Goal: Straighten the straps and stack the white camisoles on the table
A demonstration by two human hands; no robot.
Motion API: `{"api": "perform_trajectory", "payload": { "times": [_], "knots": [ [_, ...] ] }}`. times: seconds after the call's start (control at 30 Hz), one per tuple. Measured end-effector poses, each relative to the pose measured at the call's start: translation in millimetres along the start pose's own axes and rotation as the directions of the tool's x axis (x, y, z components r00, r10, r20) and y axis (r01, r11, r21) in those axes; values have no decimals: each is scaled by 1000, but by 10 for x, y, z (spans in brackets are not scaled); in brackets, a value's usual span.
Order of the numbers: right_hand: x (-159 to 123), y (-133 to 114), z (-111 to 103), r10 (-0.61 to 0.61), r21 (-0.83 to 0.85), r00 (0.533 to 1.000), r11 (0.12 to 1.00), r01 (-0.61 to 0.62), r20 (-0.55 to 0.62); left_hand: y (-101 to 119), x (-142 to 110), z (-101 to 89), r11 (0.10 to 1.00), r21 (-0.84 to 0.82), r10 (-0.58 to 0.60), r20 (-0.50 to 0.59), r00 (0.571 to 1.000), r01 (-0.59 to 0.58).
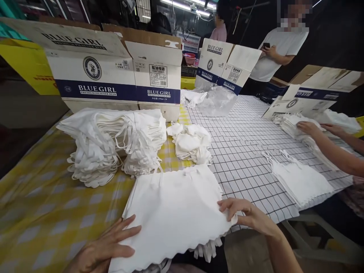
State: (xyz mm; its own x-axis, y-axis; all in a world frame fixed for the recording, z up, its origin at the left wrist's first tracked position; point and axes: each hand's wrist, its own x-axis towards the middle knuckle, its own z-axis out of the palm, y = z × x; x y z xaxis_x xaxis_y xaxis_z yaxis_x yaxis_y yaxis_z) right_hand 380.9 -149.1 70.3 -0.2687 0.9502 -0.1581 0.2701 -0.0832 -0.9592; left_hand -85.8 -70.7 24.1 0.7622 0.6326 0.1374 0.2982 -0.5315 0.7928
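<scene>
In front of me a stack of white strappy tops (173, 212), which look like camisoles with scalloped hems, hangs partly over the table edge toward my lap. My left hand (110, 242) rests on the left edge of the top piece, fingers spread. At the right edge, my right hand (247, 216) pinches the camisole's corner between thumb and fingers. Loose straps dangle under the near hem. Beyond the stack, a tall folded pile of white strapped garments (122, 140) stands at left. Beside it lies a crumpled white cloth heap (192, 142).
A large Blue Girl carton (113, 72) stands behind the pile; further cartons (227, 62) (309, 91) stand beyond. At right, a co-worker's hands (309, 129) touch white garments, near another camisole stack (301, 182). A standing person (275, 49) holds a phone. Checked cloths (239, 159) cover the table.
</scene>
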Motion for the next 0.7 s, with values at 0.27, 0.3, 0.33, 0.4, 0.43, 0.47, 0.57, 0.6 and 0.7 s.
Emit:
{"api": "perform_trajectory", "payload": {
  "times": [0.27, 0.3, 0.33, 0.4, 0.43, 0.47, 0.57, 0.6, 0.7],
  "knots": [
    [-47, -75, -11, -3, -16, 999, 1000, 3, 40, 50, -48, 35, 1000, 24, 3, 70, 998, -4],
    [-49, -84, -9, 1, -18, 999, 1000, 0, 41, 46, -53, 47, 1000, 19, -14, 85, 996, 12],
    [-53, -92, -8, 5, -23, 999, 1000, -4, 43, 39, -57, 60, 1000, 11, -23, 92, 995, 22],
    [-67, -110, -13, 15, -41, 999, 999, -13, 51, 32, -52, 84, 999, -12, -38, 95, 995, 39],
    [-75, -123, -20, 19, -55, 999, 998, -16, 49, 36, -46, 90, 999, -29, -41, 83, 996, 43],
    [-81, -143, -30, 22, -70, 999, 997, -19, 44, 49, -40, 87, 998, -54, -42, 59, 997, 45],
    [-51, -256, -59, -19, -106, 999, 994, 22, 34, 137, -76, 3, 983, -180, -56, -74, 996, 42],
    [-13, -319, -55, -57, -107, 998, 992, 61, 39, 180, -125, -55, 975, -218, -76, -136, 988, 44],
    [194, -604, 68, -204, -97, 973, 972, 214, 105, 336, -426, -291, 965, -232, -197, -332, 922, 123]
  ]
}}
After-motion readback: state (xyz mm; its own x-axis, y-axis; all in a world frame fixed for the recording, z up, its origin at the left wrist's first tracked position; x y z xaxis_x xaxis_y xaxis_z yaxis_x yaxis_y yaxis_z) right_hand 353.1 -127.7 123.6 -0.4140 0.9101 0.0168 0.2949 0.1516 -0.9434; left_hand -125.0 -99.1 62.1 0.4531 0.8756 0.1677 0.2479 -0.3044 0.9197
